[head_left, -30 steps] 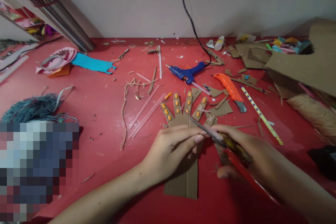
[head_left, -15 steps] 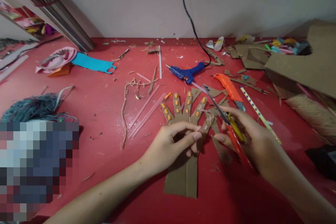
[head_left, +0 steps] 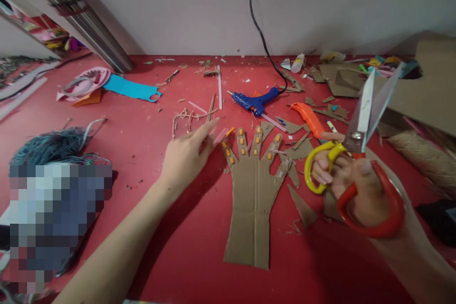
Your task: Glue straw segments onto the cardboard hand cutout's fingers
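Observation:
My right hand (head_left: 359,178) has its fingers through the handles of a pair of scissors (head_left: 364,104), one loop yellow and one red. The blades point up and away and are slightly apart. Over the strands of brown twine (head_left: 174,126) hovers my left hand (head_left: 187,154), index finger stretched out, nothing visible in it. Its far fingers are partly hidden. Between the hands lies a cardboard hand cutout (head_left: 245,199), with several short orange straw pieces (head_left: 241,141) along its fingers. Clear pieces sit on its thumb.
A blue glue gun (head_left: 252,102) with a black cord lies behind the cutout. An orange cutter (head_left: 307,118) and cardboard scraps (head_left: 301,204) are to the right. On the left are a steel flask (head_left: 92,28), a blue strip (head_left: 131,88) and teal yarn (head_left: 50,145).
My left hand has moved left, off the cutout, and its pinch has loosened. My right hand has lifted right with the scissors, turning their blades upward and apart.

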`<action>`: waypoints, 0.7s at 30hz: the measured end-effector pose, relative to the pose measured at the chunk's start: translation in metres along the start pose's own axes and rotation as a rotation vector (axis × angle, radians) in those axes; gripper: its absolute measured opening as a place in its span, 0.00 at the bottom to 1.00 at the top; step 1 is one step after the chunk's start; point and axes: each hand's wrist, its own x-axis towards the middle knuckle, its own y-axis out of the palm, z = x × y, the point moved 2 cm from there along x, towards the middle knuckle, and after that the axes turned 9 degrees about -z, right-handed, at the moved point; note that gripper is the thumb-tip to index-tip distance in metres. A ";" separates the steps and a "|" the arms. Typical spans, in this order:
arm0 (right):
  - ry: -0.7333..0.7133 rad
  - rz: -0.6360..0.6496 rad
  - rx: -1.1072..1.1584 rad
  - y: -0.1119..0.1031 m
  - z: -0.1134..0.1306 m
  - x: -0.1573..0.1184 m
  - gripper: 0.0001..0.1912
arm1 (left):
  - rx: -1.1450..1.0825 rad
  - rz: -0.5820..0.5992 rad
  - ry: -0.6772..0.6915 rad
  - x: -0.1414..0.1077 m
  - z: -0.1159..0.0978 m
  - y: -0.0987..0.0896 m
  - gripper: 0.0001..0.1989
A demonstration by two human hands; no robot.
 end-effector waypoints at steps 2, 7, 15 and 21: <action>0.098 -0.006 0.133 0.006 0.002 -0.002 0.29 | 0.162 0.002 -0.019 0.006 0.010 -0.003 0.20; 0.216 -0.079 0.254 0.015 0.007 -0.004 0.32 | 0.315 0.066 0.047 0.009 0.012 -0.006 0.16; 0.276 0.004 0.299 0.014 0.000 -0.005 0.24 | 0.365 0.014 0.171 0.012 0.016 -0.004 0.15; 0.267 0.054 0.297 0.013 0.001 -0.009 0.22 | 0.406 0.110 0.282 0.053 0.019 -0.006 0.15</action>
